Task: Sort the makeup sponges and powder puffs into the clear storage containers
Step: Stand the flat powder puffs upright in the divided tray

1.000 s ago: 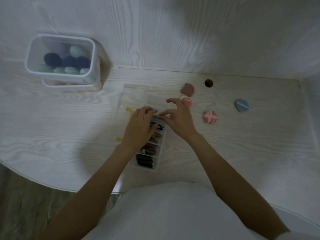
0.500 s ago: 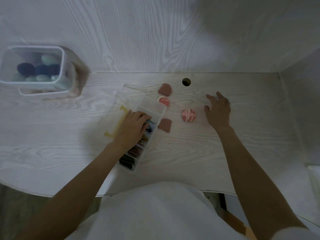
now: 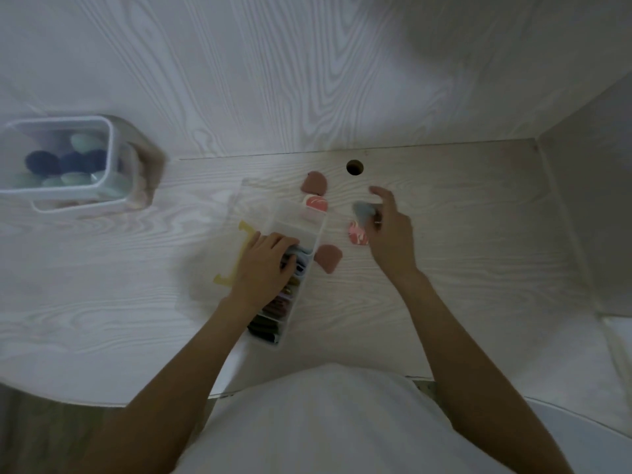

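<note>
Puffs are being counted: one grey-blue puff [image 3: 363, 211] is being pinched in the right hand [image 3: 388, 234], four are lying on the desk [image 3: 478, 234]; stacked puffs in the divided container [image 3: 318, 230] are being pressed by the left hand [image 3: 265, 268], its grip loosely curled.

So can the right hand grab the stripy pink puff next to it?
Probably not yet. The right hand is right beside the striped pink puff with nothing between them, but its fingers already pinch a blue-grey puff, so that would likely need dropping first.

The person wears a plain white top [image 3: 328, 422]; both forearms are bare to the wrist, with no rings or watch visible.
</note>
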Demonstrator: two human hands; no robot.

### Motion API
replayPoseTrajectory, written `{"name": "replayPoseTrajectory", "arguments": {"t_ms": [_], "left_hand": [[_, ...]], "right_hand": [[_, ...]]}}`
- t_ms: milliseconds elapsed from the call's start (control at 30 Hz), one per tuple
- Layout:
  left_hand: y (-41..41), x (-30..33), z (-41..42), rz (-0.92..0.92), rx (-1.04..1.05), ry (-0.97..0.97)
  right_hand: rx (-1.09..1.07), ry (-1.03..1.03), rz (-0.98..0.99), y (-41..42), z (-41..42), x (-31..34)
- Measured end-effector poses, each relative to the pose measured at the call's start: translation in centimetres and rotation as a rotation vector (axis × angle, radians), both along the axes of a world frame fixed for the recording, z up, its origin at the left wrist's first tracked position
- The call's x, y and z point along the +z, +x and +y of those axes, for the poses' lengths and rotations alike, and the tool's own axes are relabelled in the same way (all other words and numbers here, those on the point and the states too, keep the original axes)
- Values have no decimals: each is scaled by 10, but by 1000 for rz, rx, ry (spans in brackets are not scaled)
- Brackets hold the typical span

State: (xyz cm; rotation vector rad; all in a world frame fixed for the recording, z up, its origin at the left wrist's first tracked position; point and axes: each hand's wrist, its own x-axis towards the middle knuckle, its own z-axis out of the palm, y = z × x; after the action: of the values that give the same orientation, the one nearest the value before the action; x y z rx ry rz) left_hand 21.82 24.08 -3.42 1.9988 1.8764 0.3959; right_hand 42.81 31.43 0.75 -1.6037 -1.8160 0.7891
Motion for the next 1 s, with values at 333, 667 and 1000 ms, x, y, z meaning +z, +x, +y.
{"name": "replayPoseTrajectory", "arguments": {"t_ms": [333, 667, 1000], "left_hand": [[-10, -2, -6, 146, -44, 148], [-30, -4, -15, 147, -64, 222], [-72, -7, -33, 117, 3, 284]], "right_hand": [[292, 266, -372, -78, -25, -25], [248, 229, -524, -93, -24, -23], [415, 289, -524, -126, -29, -25]]}}
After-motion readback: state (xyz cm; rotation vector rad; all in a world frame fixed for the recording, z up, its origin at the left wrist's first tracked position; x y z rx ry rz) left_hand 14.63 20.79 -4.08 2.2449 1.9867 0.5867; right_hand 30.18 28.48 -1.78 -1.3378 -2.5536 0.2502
